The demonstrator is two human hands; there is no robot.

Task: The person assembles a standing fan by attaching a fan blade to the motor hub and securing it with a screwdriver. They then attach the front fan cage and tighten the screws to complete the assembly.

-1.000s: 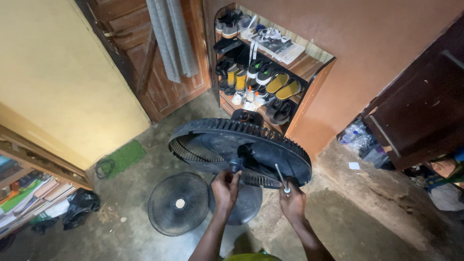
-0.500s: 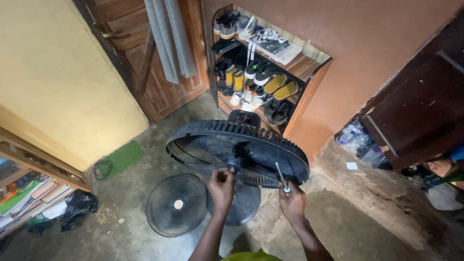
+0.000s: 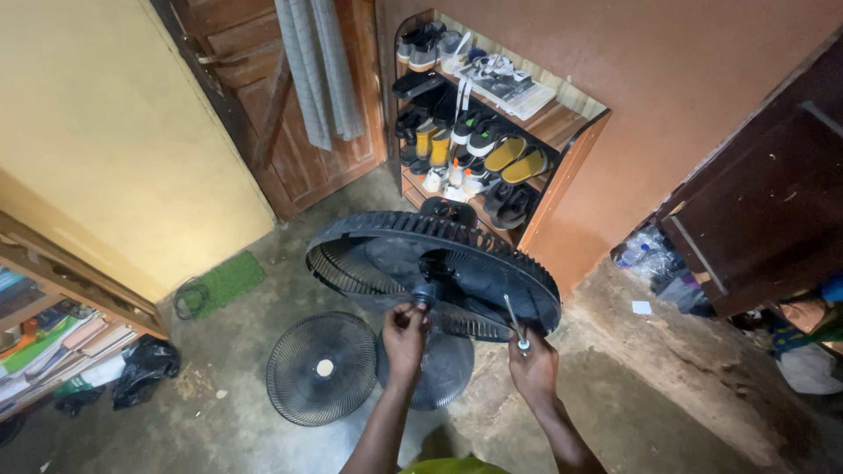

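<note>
A black standing fan head (image 3: 474,263) with its rear grille and blades faces up in front of me. My left hand (image 3: 404,338) grips the small cap (image 3: 425,294) at the hub of the blades. My right hand (image 3: 532,369) holds a screwdriver (image 3: 514,321) by its handle, shaft pointing up against the grille's near rim. The loose front grille (image 3: 321,369) lies flat on the floor to the lower left, next to the fan's round base (image 3: 443,373).
A wooden shoe rack (image 3: 474,132) full of shoes stands behind the fan against the brown wall. A wooden door (image 3: 290,114) is at the back left. A bookshelf (image 3: 53,333) and black bag (image 3: 145,369) sit at left. Clutter (image 3: 667,272) lies at right.
My left hand has shifted slightly on the hub cap, turning at the wrist. The right hand and screwdriver stay in place. The view has drifted a little.
</note>
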